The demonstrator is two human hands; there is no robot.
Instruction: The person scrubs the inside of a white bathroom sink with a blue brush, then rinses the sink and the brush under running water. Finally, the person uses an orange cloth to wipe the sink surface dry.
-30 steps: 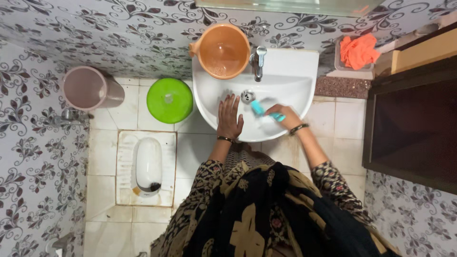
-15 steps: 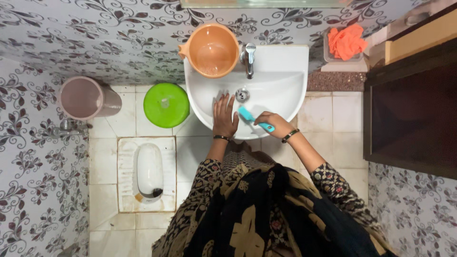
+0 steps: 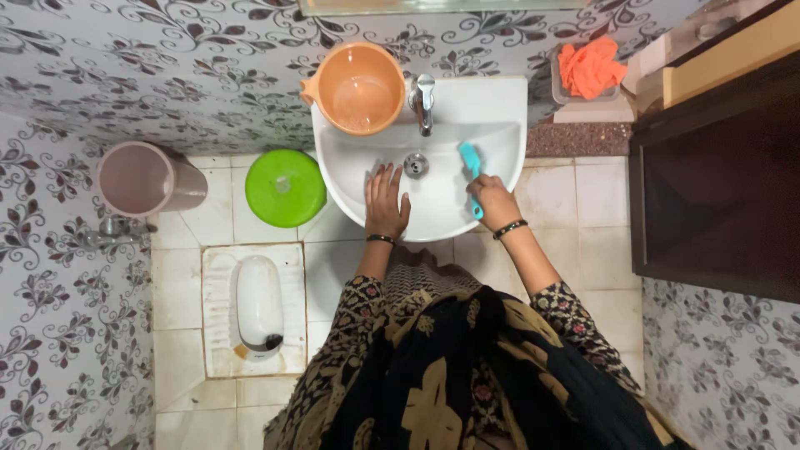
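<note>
A white wall-mounted sink (image 3: 500, 104) fills the upper middle, with a metal tap (image 3: 423, 100) at its back and a drain (image 3: 415, 163) in the bowl. My left hand (image 3: 385, 202) lies flat, fingers spread, on the bowl's left inner side near the front rim. My right hand (image 3: 493, 200) grips the handle of a turquoise scrub brush (image 3: 471, 160), whose head presses on the bowl's right inner wall, right of the drain. An orange plastic mug (image 3: 357, 88) sits on the sink's back left corner.
A green round lid (image 3: 285, 187) and a pink bucket (image 3: 137, 177) stand on the tiled floor left of the sink. A squat toilet pan (image 3: 258, 304) lies lower left. An orange cloth (image 3: 590, 67) sits in a tray on the stone ledge; a dark wooden cabinet (image 3: 717, 179) stands right.
The brush has swung from the bowl's front middle, beside the drain, up to the right inner wall. My right hand moved right with it. My left hand stayed flat in the bowl.
</note>
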